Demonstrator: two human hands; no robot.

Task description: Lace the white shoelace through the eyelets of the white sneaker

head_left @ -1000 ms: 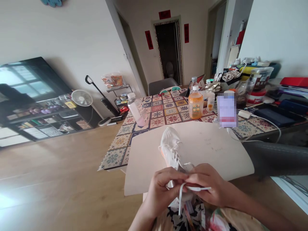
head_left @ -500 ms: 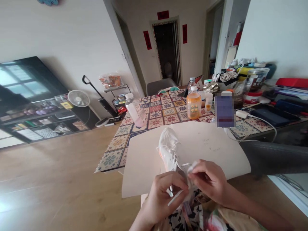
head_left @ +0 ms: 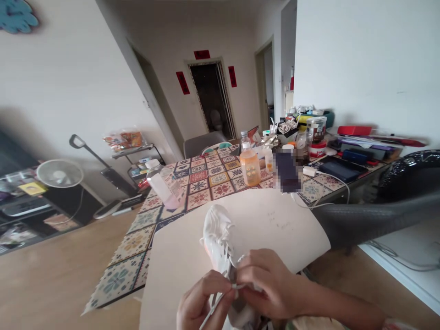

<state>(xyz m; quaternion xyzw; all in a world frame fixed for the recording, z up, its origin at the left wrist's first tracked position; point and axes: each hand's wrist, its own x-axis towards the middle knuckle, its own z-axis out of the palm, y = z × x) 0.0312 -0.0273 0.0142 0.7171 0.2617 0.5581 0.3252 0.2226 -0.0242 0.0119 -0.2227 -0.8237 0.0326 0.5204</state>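
A white shoe lies on a large white sheet, its toe pointing away from me. White laces run up its front. Over the shoe's near end, my left hand pinches a white shoelace between thumb and fingertips. A length of lace hangs down below that hand. Close on the right, my right hand is closed with its fingertips on the lace, touching or almost touching the left fingertips. Both hands and the lace partly cover the shoe's ankle end.
The sheet lies over a patterned tablecloth. A tilted clear bottle stands at the left, an orange drink bottle behind the sheet. Right of it are a blurred-out phone, a white cable and a dark tablet. A grey chair is at the right.
My view has swung right, so the scene sits further left. My hands, previously a little apart, have come together at the lace over the shoe.
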